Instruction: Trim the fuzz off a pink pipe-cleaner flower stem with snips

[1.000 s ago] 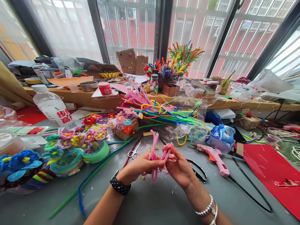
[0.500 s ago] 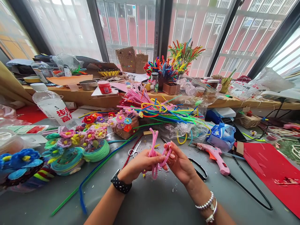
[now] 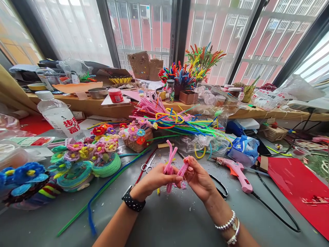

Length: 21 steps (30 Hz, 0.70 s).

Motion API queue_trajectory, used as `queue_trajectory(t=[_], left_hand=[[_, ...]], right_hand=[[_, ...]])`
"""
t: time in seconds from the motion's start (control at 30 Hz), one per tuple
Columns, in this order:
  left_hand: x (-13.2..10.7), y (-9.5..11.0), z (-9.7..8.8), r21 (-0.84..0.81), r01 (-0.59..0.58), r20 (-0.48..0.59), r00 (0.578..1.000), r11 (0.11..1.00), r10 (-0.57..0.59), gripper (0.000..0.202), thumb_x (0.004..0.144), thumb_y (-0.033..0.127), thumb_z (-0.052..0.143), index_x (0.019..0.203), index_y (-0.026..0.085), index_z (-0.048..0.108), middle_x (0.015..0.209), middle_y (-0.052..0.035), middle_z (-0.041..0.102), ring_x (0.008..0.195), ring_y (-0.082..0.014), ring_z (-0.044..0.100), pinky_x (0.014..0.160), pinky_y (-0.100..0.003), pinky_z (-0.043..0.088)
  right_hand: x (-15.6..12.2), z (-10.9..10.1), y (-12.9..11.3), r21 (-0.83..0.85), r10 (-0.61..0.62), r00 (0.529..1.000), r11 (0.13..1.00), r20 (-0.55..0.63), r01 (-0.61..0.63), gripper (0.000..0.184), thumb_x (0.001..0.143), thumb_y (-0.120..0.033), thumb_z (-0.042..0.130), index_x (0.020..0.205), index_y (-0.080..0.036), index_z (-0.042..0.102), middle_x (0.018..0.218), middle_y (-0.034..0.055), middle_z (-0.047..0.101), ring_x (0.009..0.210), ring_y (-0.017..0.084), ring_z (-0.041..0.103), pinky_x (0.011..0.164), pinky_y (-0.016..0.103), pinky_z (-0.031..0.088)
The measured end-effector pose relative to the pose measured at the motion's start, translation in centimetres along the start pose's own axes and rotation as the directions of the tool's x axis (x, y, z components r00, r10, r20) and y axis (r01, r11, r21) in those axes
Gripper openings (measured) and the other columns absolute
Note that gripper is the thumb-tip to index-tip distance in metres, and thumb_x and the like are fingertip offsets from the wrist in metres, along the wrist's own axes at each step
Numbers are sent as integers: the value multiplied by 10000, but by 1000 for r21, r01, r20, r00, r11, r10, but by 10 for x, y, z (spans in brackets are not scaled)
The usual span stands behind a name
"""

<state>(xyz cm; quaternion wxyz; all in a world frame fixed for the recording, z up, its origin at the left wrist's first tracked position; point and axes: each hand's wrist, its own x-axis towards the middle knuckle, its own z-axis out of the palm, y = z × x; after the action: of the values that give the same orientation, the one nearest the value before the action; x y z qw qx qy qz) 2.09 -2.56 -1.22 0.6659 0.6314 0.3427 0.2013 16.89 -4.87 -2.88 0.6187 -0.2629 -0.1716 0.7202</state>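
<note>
Both hands meet over the grey table [image 3: 164,223] and pinch a bundle of pink pipe cleaners [image 3: 170,164]. My left hand [image 3: 154,181], with a black watch on its wrist, grips the bundle low down, its fingers closed round the stems. My right hand [image 3: 199,180], with silver bracelets at the wrist, pinches a bent pink strand at the bundle's right side. The free ends of the bundle stick up above my fingers.
Small scissors [image 3: 147,166] lie just beyond my left hand, and black-handled scissors [image 3: 219,188] lie by my right. A pink glue gun [image 3: 236,173] with a black cord lies at the right, beside red paper [image 3: 295,185]. Pipe-cleaner flowers [image 3: 87,154], a loose pile [image 3: 177,123] and a water bottle [image 3: 60,118] stand behind.
My right hand has pulled its pink strand tighter and straighter against the bundle. Both hands have stayed in nearly the same place.
</note>
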Motion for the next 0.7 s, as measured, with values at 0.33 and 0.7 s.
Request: queue_trajectory(t=[0.33, 0.7], left_hand=[[-1, 4, 0, 62, 17, -133, 991, 998, -8, 275, 638, 380, 630, 704, 114, 654, 568, 6, 543, 505, -82, 440, 486, -195, 330], [4, -2, 1, 96, -49, -64, 996, 994, 56, 291, 700, 405, 554, 639, 122, 575, 586, -2, 546, 505, -91, 467, 523, -219, 374]], right_hand=[[2, -3, -5, 7, -79, 997, 997, -22, 79, 164, 560, -217, 748, 611, -174, 598, 668, -51, 624, 440, 22, 452, 450, 150, 433], [11, -17, -1, -62, -81, 995, 995, -54, 78, 205, 546, -251, 757, 667, -180, 607, 640, -50, 627, 457, 32, 513, 455, 130, 470]])
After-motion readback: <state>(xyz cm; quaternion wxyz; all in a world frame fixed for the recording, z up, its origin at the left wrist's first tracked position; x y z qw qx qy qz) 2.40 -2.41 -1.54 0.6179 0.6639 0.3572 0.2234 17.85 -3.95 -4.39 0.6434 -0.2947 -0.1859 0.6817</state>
